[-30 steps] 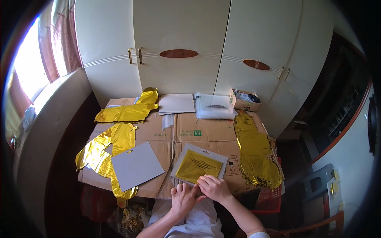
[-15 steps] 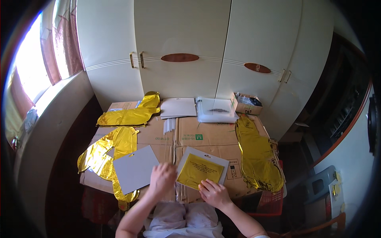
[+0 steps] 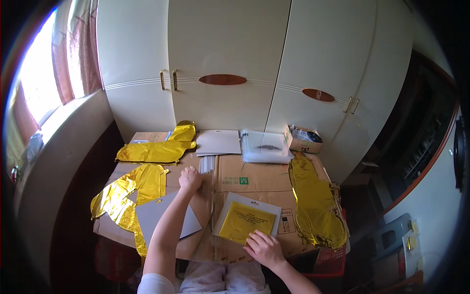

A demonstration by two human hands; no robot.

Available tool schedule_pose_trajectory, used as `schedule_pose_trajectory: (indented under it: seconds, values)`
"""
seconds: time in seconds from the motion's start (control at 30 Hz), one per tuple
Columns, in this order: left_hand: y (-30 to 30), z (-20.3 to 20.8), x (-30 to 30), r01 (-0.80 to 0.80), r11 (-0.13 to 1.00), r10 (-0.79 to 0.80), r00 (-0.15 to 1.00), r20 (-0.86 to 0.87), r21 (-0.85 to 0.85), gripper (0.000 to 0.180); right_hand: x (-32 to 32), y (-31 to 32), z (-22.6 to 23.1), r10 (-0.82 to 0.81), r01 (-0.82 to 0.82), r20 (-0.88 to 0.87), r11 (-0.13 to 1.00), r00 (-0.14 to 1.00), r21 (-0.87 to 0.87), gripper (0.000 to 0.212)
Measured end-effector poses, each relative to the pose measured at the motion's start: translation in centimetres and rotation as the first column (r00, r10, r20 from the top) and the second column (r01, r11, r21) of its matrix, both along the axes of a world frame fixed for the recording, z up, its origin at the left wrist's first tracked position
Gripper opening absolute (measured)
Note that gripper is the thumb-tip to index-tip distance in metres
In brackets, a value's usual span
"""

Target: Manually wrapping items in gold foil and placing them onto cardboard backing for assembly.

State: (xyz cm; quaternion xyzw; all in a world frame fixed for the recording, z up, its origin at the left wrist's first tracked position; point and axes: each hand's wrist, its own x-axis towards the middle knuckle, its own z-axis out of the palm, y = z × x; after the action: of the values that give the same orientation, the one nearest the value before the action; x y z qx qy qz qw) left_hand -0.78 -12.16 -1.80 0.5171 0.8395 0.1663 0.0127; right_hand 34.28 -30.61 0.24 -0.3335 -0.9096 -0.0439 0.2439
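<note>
My left hand [image 3: 191, 179] reaches out over the cardboard, fingers curled, beside a bundle of thin white plastic sticks [image 3: 207, 164]. Whether it pinches one of them is hidden. My right hand [image 3: 265, 249] lies with fingers spread on the lower right of a clear packet [image 3: 249, 220]. Folded gold foil with dark print shows inside it, in front of a white backing card with a hang hole. Partly behind my left forearm lies a loose grey-white card [image 3: 155, 215], also with a hang hole.
Gold foil balloons lie flat at the far left [image 3: 156, 152], near left [image 3: 149, 183] and right [image 3: 316, 206]. Along the back are stacked cards [image 3: 219, 141], a pile of clear bags [image 3: 267, 146] and a small cardboard box [image 3: 306, 139]. Flattened cardboard [image 3: 235, 169] covers the table; a cabinet stands behind.
My left hand has moved away from the packet's left side, forward to the white sticks. My right hand stays on the packet. The view has shifted slightly.
</note>
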Motion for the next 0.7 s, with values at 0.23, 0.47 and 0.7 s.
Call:
schedule_pose_trajectory:
  seconds: [0.23,0.47,0.7]
  values:
    - [2.2,-0.6,-0.8,0.008,0.999,-0.008,1.000,0.002,-0.043,0.041,-2.8,1.1,-0.4,0.080,-0.079,-0.067,0.997,0.995,0.016,0.026]
    - [2.2,0.3,-0.7,0.035,0.998,-0.033,0.999,0.041,-0.050,0.037,-2.8,1.0,-1.2,0.041,-0.043,-0.094,0.999,0.995,-0.020,0.020]
    - [1.1,2.1,-1.6,0.075,0.989,-0.062,0.993,0.100,-0.129,0.037,-3.1,1.4,-2.0,-0.013,0.014,-0.138,1.000,0.990,0.005,0.010]
